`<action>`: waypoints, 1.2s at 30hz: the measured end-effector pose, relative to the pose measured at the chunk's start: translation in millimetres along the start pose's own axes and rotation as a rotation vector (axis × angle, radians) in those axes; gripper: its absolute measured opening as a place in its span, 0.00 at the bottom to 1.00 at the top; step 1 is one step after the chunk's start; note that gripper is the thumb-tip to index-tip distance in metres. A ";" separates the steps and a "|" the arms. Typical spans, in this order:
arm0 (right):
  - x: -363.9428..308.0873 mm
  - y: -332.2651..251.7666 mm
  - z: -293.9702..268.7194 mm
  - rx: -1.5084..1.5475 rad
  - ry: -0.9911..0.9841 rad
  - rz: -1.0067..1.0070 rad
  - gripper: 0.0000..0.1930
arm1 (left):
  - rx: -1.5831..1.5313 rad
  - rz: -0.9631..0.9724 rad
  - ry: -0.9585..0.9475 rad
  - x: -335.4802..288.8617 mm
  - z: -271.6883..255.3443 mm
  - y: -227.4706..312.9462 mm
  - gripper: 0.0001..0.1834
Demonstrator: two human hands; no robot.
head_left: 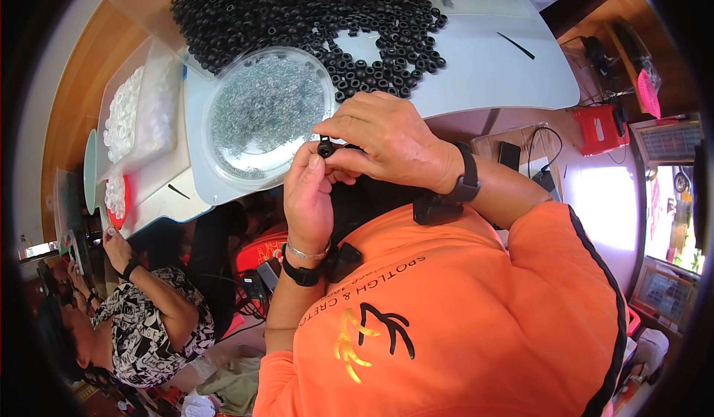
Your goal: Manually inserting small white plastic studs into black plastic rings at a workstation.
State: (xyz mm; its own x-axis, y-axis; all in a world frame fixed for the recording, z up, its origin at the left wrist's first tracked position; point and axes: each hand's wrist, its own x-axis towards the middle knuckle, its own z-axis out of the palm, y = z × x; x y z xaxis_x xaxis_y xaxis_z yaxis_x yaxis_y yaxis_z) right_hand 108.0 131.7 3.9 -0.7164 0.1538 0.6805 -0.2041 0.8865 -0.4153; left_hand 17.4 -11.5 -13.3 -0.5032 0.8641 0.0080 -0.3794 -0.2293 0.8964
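My left hand (309, 201) pinches a small black ring-shaped part (325, 149) between thumb and fingertips, its round opening turned toward me. My right hand (394, 138) is bent over it from the right, fingers closed and fingertips meeting the part's upper edge. Something thin and dark shows between the right thumb and fingers, mostly hidden. Just beyond my left hand stands a round clear tray (327, 82) of tiny transparent pieces (264, 105). Past my right hand, a large heap of black ring-shaped parts (297, 15) covers the far tabletop.
The pale blue table (498, 75) carries a thin black pointed tool (515, 45) on the right and another (178, 190) at left. A clear bin (160, 112) holds white pieces. At left, a co-worker's hand (117, 250) is by a red dish (125, 201). A phone (509, 155) lies at right.
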 end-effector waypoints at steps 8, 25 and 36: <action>1.7 -5.6 -4.6 0.008 -0.068 -0.035 0.18 | 0.238 0.107 -0.038 -4.7 -3.7 -5.0 0.20; -2.7 -0.9 -1.5 -0.069 -0.181 -0.158 0.13 | 0.247 0.109 0.139 -7.6 3.0 -14.7 0.17; 77.1 107.8 -138.4 -0.844 0.383 0.267 0.10 | 0.280 -0.063 -0.004 -5.8 6.2 -8.2 0.16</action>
State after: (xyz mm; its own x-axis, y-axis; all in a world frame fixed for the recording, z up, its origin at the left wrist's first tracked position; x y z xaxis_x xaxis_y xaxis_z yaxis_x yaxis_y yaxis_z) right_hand 123.1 299.5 95.2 -0.3725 0.3955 0.8395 0.5879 0.8005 -0.1162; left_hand 28.3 -11.9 -17.9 -0.4817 0.8749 -0.0504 -0.1802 -0.0426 0.9827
